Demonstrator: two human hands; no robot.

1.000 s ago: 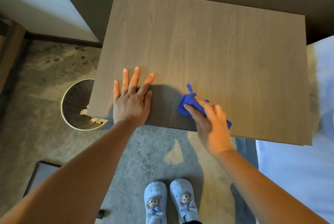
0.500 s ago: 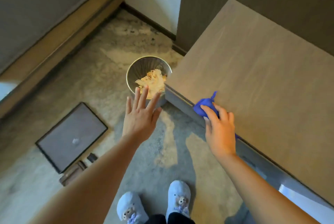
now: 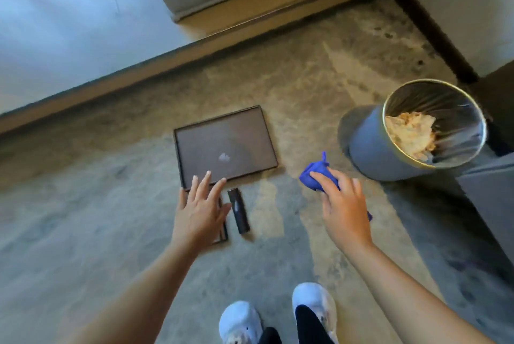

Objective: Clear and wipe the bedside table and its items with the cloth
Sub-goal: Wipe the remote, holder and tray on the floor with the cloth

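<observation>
Head view shows the floor beside the counter (image 3: 492, 190), of which only a grey corner is seen at the right edge. The left hand (image 3: 201, 211) is spread open, fingers apart, above a small flat item (image 3: 222, 235) and beside a dark tube (image 3: 238, 210); whether it is touched cannot be told. The right hand (image 3: 343, 209) is closed on the blue cloth (image 3: 315, 172). The tray (image 3: 225, 146) lies just beyond. Each item is best lifted by its edges and wiped over the floor. The bin (image 3: 411, 132) stands near on the right; open floor is left on the other side.
</observation>
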